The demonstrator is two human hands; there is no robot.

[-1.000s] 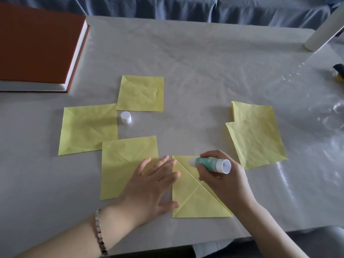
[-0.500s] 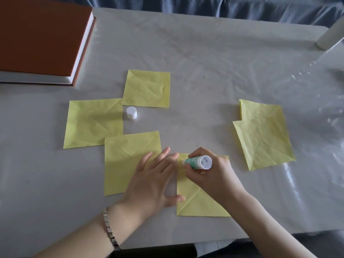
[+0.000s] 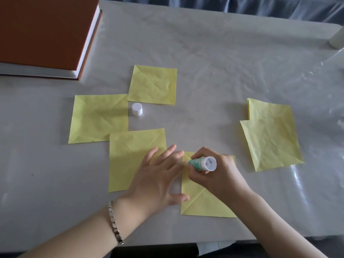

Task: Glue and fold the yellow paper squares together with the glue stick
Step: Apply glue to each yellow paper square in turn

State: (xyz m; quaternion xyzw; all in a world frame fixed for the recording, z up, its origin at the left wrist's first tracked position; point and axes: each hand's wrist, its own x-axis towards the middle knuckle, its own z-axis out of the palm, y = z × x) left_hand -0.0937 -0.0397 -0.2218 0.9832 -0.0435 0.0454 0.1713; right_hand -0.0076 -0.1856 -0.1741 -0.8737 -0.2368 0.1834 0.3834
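1. Head view, hands: right hand (image 3: 219,172) wrapped around the glue stick (image 3: 202,163), base cap toward the camera, tip aimed left and down at the top left corner of the near yellow square (image 3: 202,203). Tip itself blurred; contact with the paper looks likely but cannot be confirmed. Left hand (image 3: 158,181) spread flat, fingers wide, holding nothing, pressing across the gap between that square and the neighbouring square (image 3: 130,161), thumb touching the near square's left edge.

2. Head view, layout: near square lying close to the desk's front edge, about midway along it. Two more squares further back and left, one (image 3: 98,118) overlapped at its lower right by the neighbouring square, another (image 3: 152,84) just behind the loose white cap (image 3: 137,109). A pair of overlapped squares (image 3: 271,135) well apart toward the right edge. Orange-covered book (image 3: 44,32) at the back left corner. Desk (image 3: 204,43) under a glossy plastic sheet.

3. Handling, as judgement: thin, light, creased paper, likely to slide on the slick cover and to buckle under the stick's drag. Best pinned flat with spread fingers just beside the glued patch, strokes run outward from the pinning hand. For lifting, pinch a dry corner or a crease; glued area tacky, easily smeared or torn.
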